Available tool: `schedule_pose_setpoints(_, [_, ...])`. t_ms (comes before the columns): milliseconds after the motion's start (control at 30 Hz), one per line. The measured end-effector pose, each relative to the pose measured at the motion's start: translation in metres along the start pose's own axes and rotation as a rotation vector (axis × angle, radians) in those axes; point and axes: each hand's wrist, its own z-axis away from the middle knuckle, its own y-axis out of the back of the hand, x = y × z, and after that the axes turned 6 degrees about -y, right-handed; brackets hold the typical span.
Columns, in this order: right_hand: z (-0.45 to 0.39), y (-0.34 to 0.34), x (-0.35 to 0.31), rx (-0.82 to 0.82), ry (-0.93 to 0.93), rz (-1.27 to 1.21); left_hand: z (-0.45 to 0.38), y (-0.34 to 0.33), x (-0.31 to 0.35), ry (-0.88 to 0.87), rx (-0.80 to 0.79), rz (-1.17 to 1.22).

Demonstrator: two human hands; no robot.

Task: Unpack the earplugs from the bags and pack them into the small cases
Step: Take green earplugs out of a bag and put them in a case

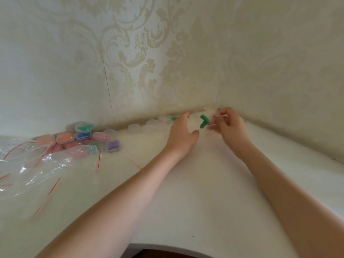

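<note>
- At the far left I am seeing a heap of empty clear bags [28, 164] with red seal strips lying on the white table [186, 202].
- Just behind and right of that heap, a cluster of filled small cases [78, 136] is sitting near the wall: one holding green plugs is stacked on one holding blue, an orange one is beside them, pink ones are around them, and a purple one [113, 145] is lying at the right edge of the group.
- Further right, along the foot of the patterned wall [130, 53], I am making out a row of empty clear cases [149, 124]; how many there are is too blurred to tell.
- My left hand [183, 134] is reaching to the wall edge, fingers curved with the thumb opposite them, apparently around a clear case that I can barely see; a bit of green [174, 118] is peeking out past its fingertips.
- Between the two hands, a pair of green earplugs [204, 121] is showing in an L shape, seemingly inside a clear wrapping; whether it is bag or case, I cannot tell.
- My right hand [229, 123] is pinching a small clear bag [216, 122] with a red strip, fingers curled tight, and another speck of green [219, 109] is poking above its fingertips.
</note>
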Motion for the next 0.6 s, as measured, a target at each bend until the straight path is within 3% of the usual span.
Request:
schedule_pose_setpoints(67, [0.003,0.001,-0.009,-0.034,-0.125,-0.230,-0.001,-0.001,0.003,0.093,0.004,0.151])
schedule_pose_setpoints(133, [0.009,0.000,-0.014,-0.075,-0.187,-0.292,-0.002,-0.001,0.006,0.137,0.012,0.237])
schedule_pose_setpoints(233, [0.014,-0.001,-0.017,-0.094,-0.227,-0.362,-0.002,-0.001,0.004,0.095,0.062,0.174])
schedule_pose_setpoints(367, [0.013,0.004,-0.017,-0.219,-0.295,-0.270,-0.002,0.002,0.002,0.199,0.130,0.374])
schedule_pose_setpoints(533, [0.007,0.008,-0.005,-0.432,-0.219,-0.117,-0.008,0.001,-0.004,0.331,0.204,0.495])
schedule_pose_setpoints(600, [0.006,0.008,-0.002,-0.419,-0.220,-0.128,-0.009,0.001,-0.004,0.363,0.211,0.548])
